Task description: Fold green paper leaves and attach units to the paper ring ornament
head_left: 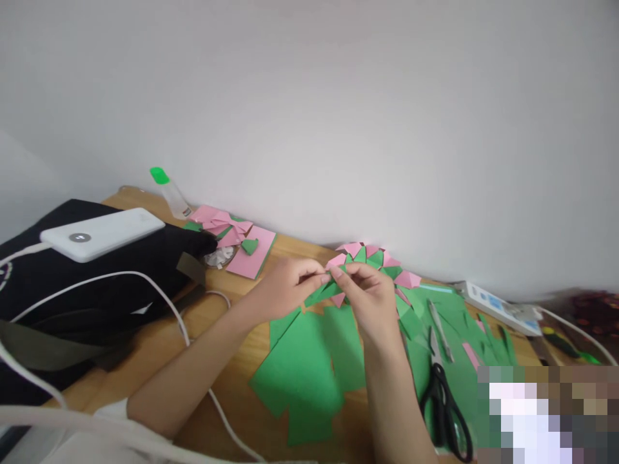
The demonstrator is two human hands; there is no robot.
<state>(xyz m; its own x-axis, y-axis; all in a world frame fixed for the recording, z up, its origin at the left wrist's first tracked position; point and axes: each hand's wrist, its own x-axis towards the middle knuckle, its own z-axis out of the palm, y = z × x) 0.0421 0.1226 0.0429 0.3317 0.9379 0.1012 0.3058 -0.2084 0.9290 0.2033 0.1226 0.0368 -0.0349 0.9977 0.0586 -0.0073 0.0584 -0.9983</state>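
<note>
Between both hands is a small piece of green paper (320,294), pinched at its upper edge and partly hidden by the fingers. My left hand (293,289) grips it from the left with thumb and fingertips. From the right, my right hand (370,293) pinches the same paper, its fingertips close to the left ones. Just behind the hands lies a ring of folded pink and green paper pieces (376,259). Several flat green paper sheets (304,367) overlap on the table below the hands.
Black-handled scissors (442,403) and a slim pen-like tool (440,332) lie on the right over green paper. A power strip (500,308) rests by the wall. At left are a glue bottle (171,193), pink paper (254,252), a white power bank (104,233) on a black bag, and white cables.
</note>
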